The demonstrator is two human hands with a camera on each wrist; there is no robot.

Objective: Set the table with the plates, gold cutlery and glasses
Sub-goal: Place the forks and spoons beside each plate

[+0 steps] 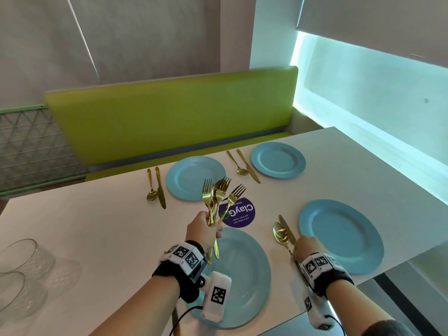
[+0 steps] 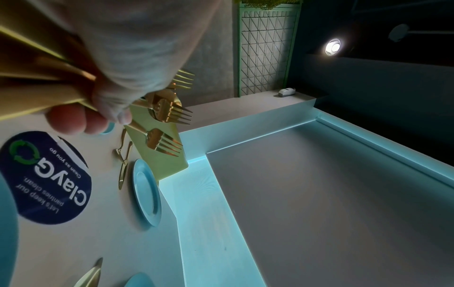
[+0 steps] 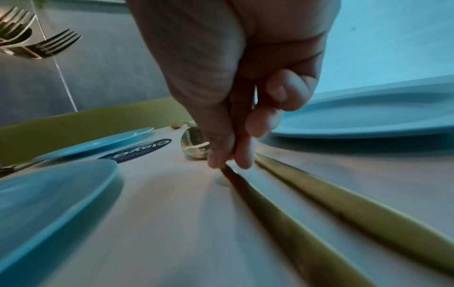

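Note:
Four blue plates lie on the white table [image 1: 97, 234]: near left [image 1: 242, 275], near right [image 1: 344, 236], far left [image 1: 194, 178] and far right [image 1: 277, 160]. My left hand [image 1: 206, 229] grips several gold forks [image 1: 220, 192] upright above the near left plate, tines fanned out [image 2: 169, 112]. My right hand [image 1: 308, 246] is low on the table left of the near right plate. Its thumb and fingertip [image 3: 228, 163] pinch the handle of a gold spoon [image 3: 270, 203], whose bowl [image 1: 280, 232] lies flat. A gold knife [image 1: 284, 225] lies just right of the spoon.
A spoon [image 1: 151, 190] and knife [image 1: 160, 187] lie left of the far left plate, and another pair [image 1: 242, 166] left of the far right plate. Two clear glasses [image 1: 26, 258] stand at the near left. A purple round sticker [image 1: 240, 213] marks the table's middle. A green bench [image 1: 169, 117] runs behind.

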